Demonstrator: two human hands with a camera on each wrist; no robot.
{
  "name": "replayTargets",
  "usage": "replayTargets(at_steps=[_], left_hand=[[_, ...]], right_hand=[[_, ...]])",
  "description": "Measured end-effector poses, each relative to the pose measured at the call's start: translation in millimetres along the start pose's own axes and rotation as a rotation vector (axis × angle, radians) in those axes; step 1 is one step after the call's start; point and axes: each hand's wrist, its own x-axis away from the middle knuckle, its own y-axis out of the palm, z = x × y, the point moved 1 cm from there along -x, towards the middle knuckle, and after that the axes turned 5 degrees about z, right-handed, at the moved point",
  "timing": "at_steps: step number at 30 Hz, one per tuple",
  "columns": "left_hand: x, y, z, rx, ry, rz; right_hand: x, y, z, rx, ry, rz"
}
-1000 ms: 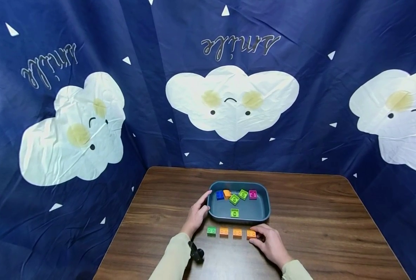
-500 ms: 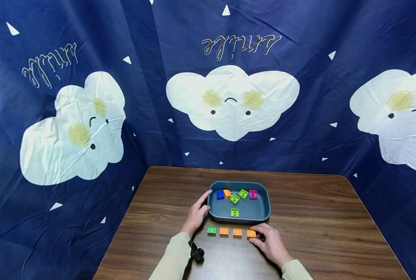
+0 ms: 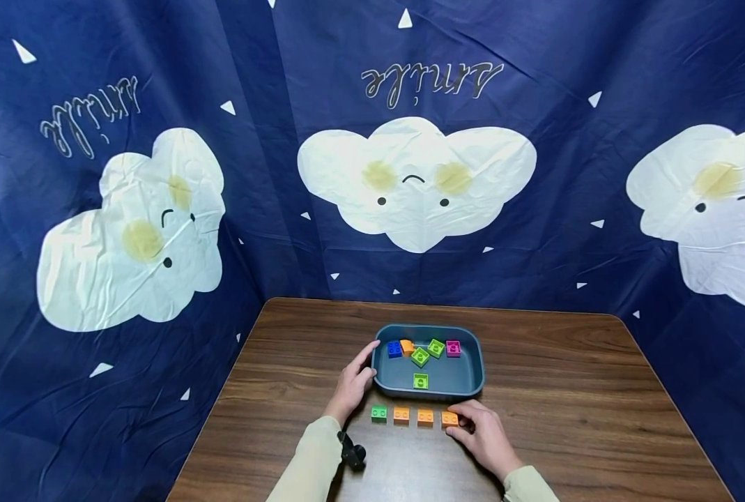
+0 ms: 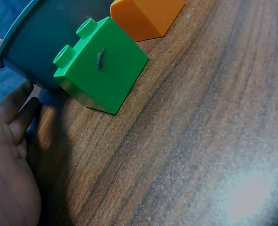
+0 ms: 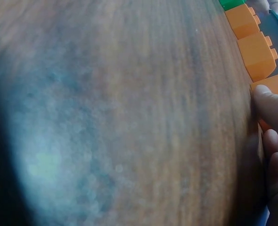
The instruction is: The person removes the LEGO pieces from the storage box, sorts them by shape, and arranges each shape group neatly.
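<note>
In the head view, my left hand [image 3: 350, 387] holds the left end of a dark blue-grey tray [image 3: 452, 392], its index finger and thumb at the rim. My right hand [image 3: 484, 434] pinches an orange toy brick [image 3: 449, 420] between thumb and fingers, on the table at the right end of a row. Leftward along that row stand an orange brick [image 3: 425, 418], another orange brick [image 3: 401, 416] and a green brick [image 3: 379, 415], with small gaps between them. The left wrist view shows the green brick [image 4: 101, 66] upright, studs toward the tray. My right thumb [image 5: 271, 106] presses the end brick's near side.
Inside the tray lie a blue brick [image 3: 394, 349], an orange piece [image 3: 406, 348], a magenta brick [image 3: 453, 348] and several lime bricks [image 3: 419, 358]. A wooden table [image 3: 554, 376] extends around it. A blue curtain [image 3: 259, 230] hangs behind. My left wrist bears a black camera [image 3: 352, 452].
</note>
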Motion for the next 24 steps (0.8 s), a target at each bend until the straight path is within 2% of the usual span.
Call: replayTargets(at_steps=[8,24], left_hand=[[-0.3,0.5,-1.3,-0.011,0.016,0.01],[0.0,-0.5,-1.1,0.007,0.01,0.003]], right_hand=[[0.7,-0.5,-0.5,0.003,-0.016,0.008],[0.7,0.1,-3.4,0.038,0.025,0.012]])
